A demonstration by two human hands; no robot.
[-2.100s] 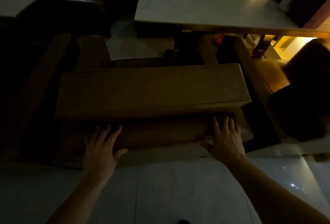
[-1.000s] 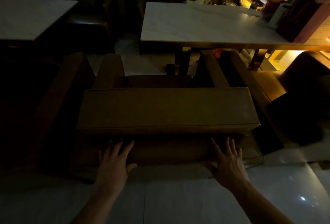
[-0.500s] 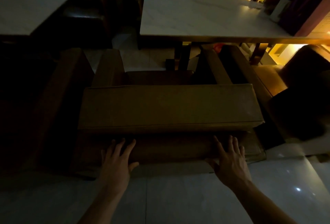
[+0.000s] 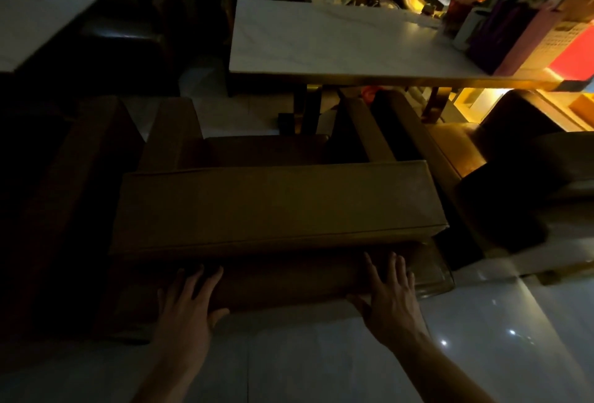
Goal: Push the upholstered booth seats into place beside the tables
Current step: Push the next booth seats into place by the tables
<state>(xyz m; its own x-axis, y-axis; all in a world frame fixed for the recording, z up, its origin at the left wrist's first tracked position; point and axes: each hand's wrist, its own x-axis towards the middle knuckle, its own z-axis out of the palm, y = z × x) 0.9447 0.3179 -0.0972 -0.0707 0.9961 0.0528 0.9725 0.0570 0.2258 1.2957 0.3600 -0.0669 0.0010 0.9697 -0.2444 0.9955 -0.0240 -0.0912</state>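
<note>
At frame centre, brown leather-upholstered boxy booth seat [image 4: 276, 206] faces white marble-top table [image 4: 337, 39]; left hand [image 4: 186, 309] and right hand [image 4: 390, 296] press flat-fingered, ungripping, low on its back—looks heavy, stiff, so push low.

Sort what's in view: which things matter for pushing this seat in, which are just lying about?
Job: booth seat; left hand and right hand, flat against its back; marble table ahead.

Lying about: paper bags on the table's right end; second table, far left.
</note>
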